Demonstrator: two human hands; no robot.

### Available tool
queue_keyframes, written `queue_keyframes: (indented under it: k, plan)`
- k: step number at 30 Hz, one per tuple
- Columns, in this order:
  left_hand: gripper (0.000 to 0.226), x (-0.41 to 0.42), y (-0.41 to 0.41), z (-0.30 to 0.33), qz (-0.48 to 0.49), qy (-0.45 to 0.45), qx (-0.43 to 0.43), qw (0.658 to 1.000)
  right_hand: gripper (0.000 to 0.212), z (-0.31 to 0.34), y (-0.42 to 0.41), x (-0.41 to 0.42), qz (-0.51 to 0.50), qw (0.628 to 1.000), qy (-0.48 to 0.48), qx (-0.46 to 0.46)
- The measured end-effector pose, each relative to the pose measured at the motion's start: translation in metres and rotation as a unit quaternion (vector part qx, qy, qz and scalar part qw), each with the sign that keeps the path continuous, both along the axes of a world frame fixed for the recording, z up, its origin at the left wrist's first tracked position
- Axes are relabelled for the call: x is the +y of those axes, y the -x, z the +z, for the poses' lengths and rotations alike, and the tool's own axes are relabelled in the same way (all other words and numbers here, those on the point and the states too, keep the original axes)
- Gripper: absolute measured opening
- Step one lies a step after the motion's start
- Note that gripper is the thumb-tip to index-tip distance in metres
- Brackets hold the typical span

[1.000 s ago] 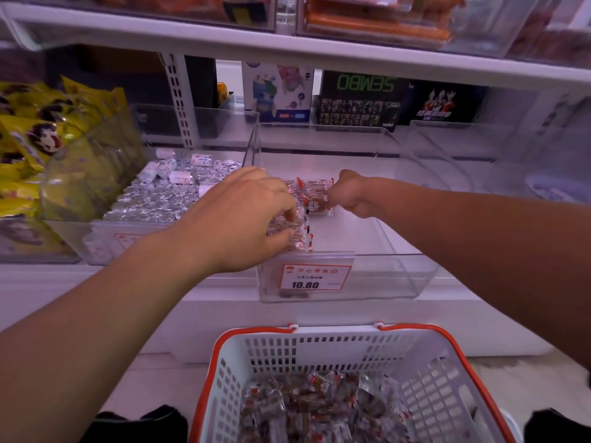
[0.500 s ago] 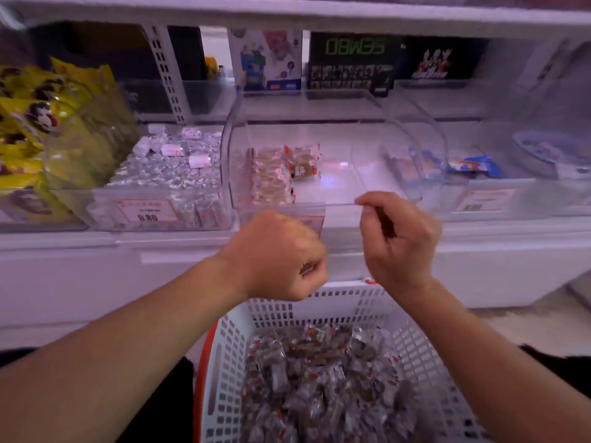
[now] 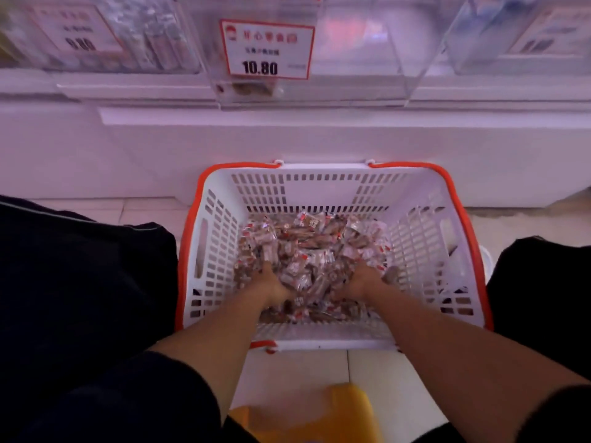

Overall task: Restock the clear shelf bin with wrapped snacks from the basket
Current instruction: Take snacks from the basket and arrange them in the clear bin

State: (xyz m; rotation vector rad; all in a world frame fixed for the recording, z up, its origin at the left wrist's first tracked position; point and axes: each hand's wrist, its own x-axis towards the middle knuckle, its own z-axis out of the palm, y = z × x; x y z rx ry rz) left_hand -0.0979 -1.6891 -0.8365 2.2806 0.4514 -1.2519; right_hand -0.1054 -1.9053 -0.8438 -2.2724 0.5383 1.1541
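A white basket (image 3: 319,174) with an orange rim stands on the floor below the shelf, holding a heap of wrapped snacks (image 3: 307,238) in clear and red wrappers. Both my hands are down in that heap. My left hand (image 3: 271,282) digs in at the left, fingers curled down among the wrappers. My right hand (image 3: 363,281) does the same at the right. The fingertips of both are hidden by snacks. The clear shelf bin (image 3: 358,49) with a 10.80 price tag (image 3: 267,47) is at the top; only its front shows.
Other clear bins flank it, one at the left (image 3: 128,36) with silver wrapped sweets and one at the right (image 3: 511,33). My dark-trousered knees sit on either side of the basket. A yellow object (image 3: 307,414) lies on the floor tiles below the basket.
Both hands left the shelf bin, dropped in front of it, and are now sunk into the basket's snack heap. My view has tilted down from the shelf to the basket.
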Motion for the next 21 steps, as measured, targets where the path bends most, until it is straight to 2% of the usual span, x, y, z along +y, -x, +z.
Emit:
queue_keyframes:
  k: [2, 3, 4, 5, 6, 7, 8, 11, 14, 16, 17, 19, 21]
  plan:
    - [0.120, -0.003, 0.002, -0.009, -0.057, -0.070, -0.005, 0.996, 0.039, -0.003, -0.007, 0.013, 0.025, 0.995, -0.088, 0.028]
    - [0.113, -0.004, 0.003, -0.011, -0.074, -0.101, -0.019, 0.992, 0.034, -0.008, -0.010, 0.018, 0.014, 0.994, -0.109, 0.008]
    - [0.106, -0.003, 0.003, -0.013, -0.077, -0.122, -0.025, 0.989, 0.046, -0.009, -0.006, 0.021, 0.037, 0.994, -0.101, 0.009]
    - [0.099, -0.003, 0.003, -0.015, -0.081, -0.142, -0.022, 0.986, 0.066, -0.014, -0.002, 0.024, -0.010, 0.995, -0.093, 0.020]
    - [0.093, -0.002, 0.003, -0.016, -0.098, -0.163, -0.015, 0.982, 0.086, -0.020, 0.000, 0.030, -0.009, 0.998, -0.054, -0.021]
    - [0.088, -0.001, 0.002, -0.018, -0.127, -0.181, -0.006, 0.975, 0.097, -0.021, 0.002, 0.032, 0.002, 0.998, -0.033, -0.044]
    - [0.083, 0.000, 0.002, -0.020, -0.166, -0.194, -0.001, 0.967, 0.093, -0.024, 0.002, 0.035, 0.006, 0.997, -0.031, -0.071]
    - [0.051, 0.004, 0.005, -0.027, -0.286, -0.185, -0.022, 0.940, 0.058, -0.029, -0.003, 0.038, 0.021, 0.996, -0.039, -0.078]
    - [0.037, 0.006, 0.006, -0.027, -0.295, -0.140, 0.009, 0.945, 0.052, -0.024, -0.012, 0.036, 0.041, 0.996, -0.021, -0.079]
    - [0.040, 0.007, 0.006, -0.029, -0.241, -0.110, 0.033, 0.964, 0.061, -0.021, -0.015, 0.039, 0.012, 0.997, -0.044, -0.058]
    - [0.042, 0.008, 0.006, -0.029, -0.183, -0.083, 0.037, 0.979, 0.066, -0.021, -0.015, 0.041, -0.012, 0.997, -0.065, -0.038]
    - [0.045, 0.009, 0.007, -0.030, 0.029, 0.008, 0.027, 0.999, 0.066, -0.019, -0.016, 0.048, -0.030, 0.996, -0.077, -0.015]
    - [0.061, 0.006, 0.005, -0.029, 0.217, 0.087, 0.019, 0.972, 0.051, -0.018, -0.016, 0.049, -0.062, 0.992, -0.107, 0.005]
